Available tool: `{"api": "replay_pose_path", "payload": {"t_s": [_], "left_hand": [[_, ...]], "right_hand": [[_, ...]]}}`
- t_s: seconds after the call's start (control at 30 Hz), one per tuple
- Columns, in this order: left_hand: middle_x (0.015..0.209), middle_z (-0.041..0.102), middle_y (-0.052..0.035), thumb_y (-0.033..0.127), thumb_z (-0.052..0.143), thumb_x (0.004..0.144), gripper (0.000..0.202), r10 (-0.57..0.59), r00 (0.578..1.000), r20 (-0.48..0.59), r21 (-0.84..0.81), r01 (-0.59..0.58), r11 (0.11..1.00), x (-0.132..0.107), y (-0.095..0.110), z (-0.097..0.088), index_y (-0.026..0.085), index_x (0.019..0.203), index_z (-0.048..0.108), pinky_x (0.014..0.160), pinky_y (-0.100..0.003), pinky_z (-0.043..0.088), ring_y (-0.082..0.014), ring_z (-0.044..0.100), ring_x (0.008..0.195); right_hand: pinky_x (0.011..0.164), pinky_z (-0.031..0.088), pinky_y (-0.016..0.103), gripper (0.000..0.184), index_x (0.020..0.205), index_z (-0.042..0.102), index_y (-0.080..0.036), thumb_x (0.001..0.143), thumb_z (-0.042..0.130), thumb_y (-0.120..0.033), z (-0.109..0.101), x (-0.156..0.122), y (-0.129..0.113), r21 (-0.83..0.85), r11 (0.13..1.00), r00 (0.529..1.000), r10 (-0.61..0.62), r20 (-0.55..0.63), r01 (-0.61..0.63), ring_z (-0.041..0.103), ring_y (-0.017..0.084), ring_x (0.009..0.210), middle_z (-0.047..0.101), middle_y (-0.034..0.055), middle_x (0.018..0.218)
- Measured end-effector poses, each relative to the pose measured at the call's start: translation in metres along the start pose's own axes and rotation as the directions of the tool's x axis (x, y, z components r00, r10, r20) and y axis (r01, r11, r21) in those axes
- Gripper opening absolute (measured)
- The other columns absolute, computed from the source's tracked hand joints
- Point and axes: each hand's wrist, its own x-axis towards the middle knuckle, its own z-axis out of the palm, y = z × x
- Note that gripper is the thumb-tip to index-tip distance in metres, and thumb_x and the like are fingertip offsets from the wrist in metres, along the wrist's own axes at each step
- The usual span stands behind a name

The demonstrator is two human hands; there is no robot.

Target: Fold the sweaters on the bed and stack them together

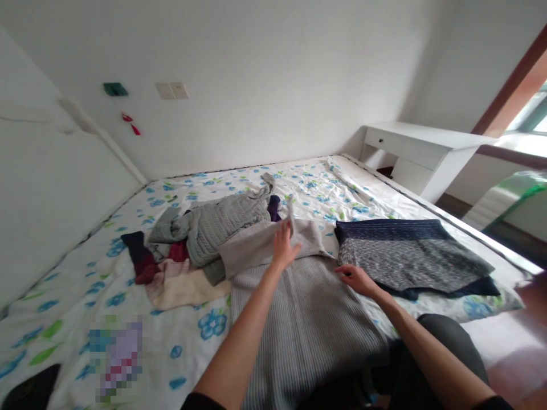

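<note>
A grey ribbed knit sweater (299,313) lies spread before me, its lower end toward my lap. Across its upper part runs a folded-over, paler grey section (252,250), probably a sleeve, with a narrow bit sticking up at the far side. My left hand (284,246) rests on this folded section, thumb out to the side and fingers extended beside the raised bit. At the sweater's right edge is my right hand (358,279), index finger stretched toward the fabric and the other fingers loosely bent. No cloth shows gripped in either hand.
A folded navy and speckled grey knit (405,256) lies at the right. To the left are a crumpled grey cable-knit sweater (226,222) and a maroon-and-cream garment (179,285). The flowered bedsheet (213,324) carries a dark object (34,387) at lower left. A white desk (410,148) stands beyond.
</note>
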Motion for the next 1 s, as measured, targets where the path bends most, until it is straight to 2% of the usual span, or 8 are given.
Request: {"api": "replay_pose_path", "payload": {"t_s": [0.07,0.13,0.3,0.4,0.47,0.53,0.73,1.0], "left_hand": [[0.183,0.025,-0.0264,0.027,0.083,0.09,0.088,-0.019,1.0,0.014,0.186,0.016,0.982,-0.024,-0.022,0.038,0.02,0.17,0.047,0.133,-0.07,0.019,-0.0503,0.014,0.171],[0.184,0.03,-0.0198,0.024,0.08,0.09,0.085,-0.006,0.999,0.041,0.296,-0.006,0.955,-0.05,-0.054,0.042,0.027,0.169,0.049,0.134,-0.073,0.015,-0.0513,0.016,0.17],[0.177,0.042,-0.019,0.026,0.074,0.088,0.073,-0.099,0.966,-0.237,0.332,0.176,0.927,-0.095,-0.135,-0.049,0.024,0.16,0.059,0.139,-0.06,0.018,-0.0457,0.025,0.169],[0.167,0.054,-0.0194,0.029,0.079,0.086,0.066,-0.381,0.815,-0.437,-0.036,0.407,0.913,-0.109,-0.162,-0.104,0.023,0.15,0.063,0.132,-0.05,0.038,-0.0402,0.041,0.162],[0.148,0.069,-0.0182,0.03,0.08,0.087,0.053,-0.625,0.68,-0.384,-0.345,0.522,0.78,-0.113,-0.172,-0.123,0.023,0.137,0.066,0.117,-0.045,0.054,-0.037,0.06,0.147],[0.123,0.079,-0.0152,0.029,0.078,0.09,0.033,-0.735,0.629,-0.252,-0.504,0.563,0.654,-0.113,-0.177,-0.129,0.021,0.121,0.07,0.101,-0.039,0.063,-0.0313,0.075,0.121],[0.088,0.079,-0.0065,0.02,0.081,0.089,0.011,-0.788,0.615,0.011,-0.765,0.513,0.39,-0.088,-0.182,-0.126,0.017,0.095,0.072,0.071,-0.022,0.061,-0.0154,0.072,0.074],[0.093,0.081,-0.0072,0.019,0.082,0.087,0.017,-0.748,0.638,0.183,-0.705,0.616,0.352,-0.051,-0.195,-0.137,0.015,0.103,0.077,0.065,-0.027,0.06,-0.0183,0.072,0.072]], "right_hand": [[0.104,0.06,0.045,0.037,0.118,0.087,-0.024,0.087,0.065,-0.026,-0.002,-0.001,0.0,-0.065,0.997,0.998,-0.031,0.05,0.034,0.079,0.032,0.108,0.085,0.009,0.118],[0.106,0.058,0.045,0.038,0.118,0.087,-0.024,0.087,0.065,-0.024,-0.005,0.0,-0.001,-0.103,0.993,0.996,-0.044,0.075,0.052,0.079,0.031,0.108,0.085,0.0086,0.119],[0.104,0.058,0.041,0.04,0.124,0.085,-0.022,0.09,0.064,-0.022,-0.002,0.015,-0.007,-0.103,0.993,0.994,-0.045,0.101,0.055,0.079,0.03,0.108,0.084,0.0089,0.122],[0.104,0.058,0.042,0.043,0.128,0.084,-0.02,0.088,0.066,-0.02,0.004,0.022,-0.009,-0.109,0.993,0.995,-0.038,0.093,0.048,0.079,0.03,0.107,0.083,0.0103,0.124],[0.104,0.058,0.042,0.045,0.131,0.082,-0.021,0.089,0.067,-0.021,0.008,0.024,-0.007,-0.09,0.995,0.997,-0.035,0.074,0.041,0.079,0.03,0.107,0.083,0.01,0.126],[0.104,0.059,0.042,0.046,0.134,0.08,-0.023,0.089,0.068,-0.023,0.012,0.027,-0.004,-0.042,0.999,0.998,-0.023,0.052,0.026,0.078,0.03,0.109,0.082,0.0086,0.128],[0.109,0.058,0.043,0.056,0.148,0.068,-0.028,0.093,0.074,-0.03,0.027,0.048,0.001,0.11,0.989,0.991,0.111,-0.068,-0.103,0.076,0.029,0.122,0.08,0.0084,0.132],[0.109,0.057,0.04,0.048,0.144,0.068,-0.024,0.102,0.067,-0.045,0.028,0.134,-0.004,0.085,0.967,0.924,0.255,-0.287,-0.24,0.077,0.027,0.116,0.08,0.0102,0.127]]}}
